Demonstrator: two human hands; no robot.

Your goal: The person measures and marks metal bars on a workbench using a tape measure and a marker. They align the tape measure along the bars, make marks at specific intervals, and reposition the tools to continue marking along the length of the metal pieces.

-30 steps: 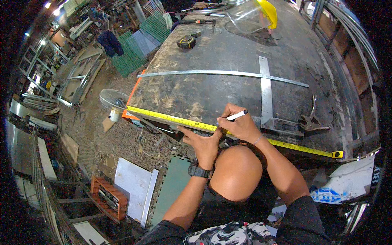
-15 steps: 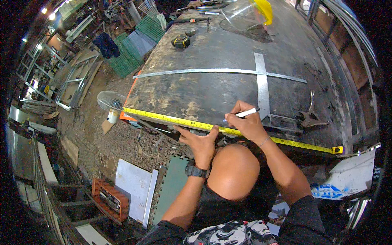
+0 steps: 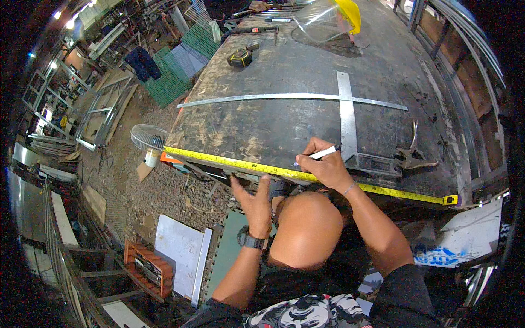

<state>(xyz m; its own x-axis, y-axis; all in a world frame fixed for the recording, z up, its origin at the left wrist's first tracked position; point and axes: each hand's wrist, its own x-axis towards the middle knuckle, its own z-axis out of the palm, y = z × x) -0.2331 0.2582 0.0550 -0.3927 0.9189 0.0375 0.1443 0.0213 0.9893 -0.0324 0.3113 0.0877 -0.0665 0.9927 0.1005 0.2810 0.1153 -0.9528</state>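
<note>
A yellow tape measure blade (image 3: 219, 158) stretches along the near edge of a dark, scuffed worktable (image 3: 262, 128), ending at a small yellow and black piece (image 3: 450, 200) at the right. In my right hand (image 3: 326, 165) is a white marker (image 3: 325, 152), gripped with its tip by the blade's far side. My left hand (image 3: 254, 203) holds nothing; its thumb and fingers are spread just below the blade, at the table edge. Farther back lies a long, thin metal strip (image 3: 273, 97), crossed by a wider flat metal bar (image 3: 345, 117).
Pliers-like metal tool (image 3: 414, 150) lies right of the bar. Another tape measure (image 3: 239, 58) and a clear face shield with yellow top (image 3: 350, 16) sit at the back. A fan (image 3: 149, 136) stands left of the table; my bent knee (image 3: 309, 227) is below its edge.
My left hand has shifted left and down, its thumb coming off the tape blade. My right hand has moved slightly left along the blade with the marker.
</note>
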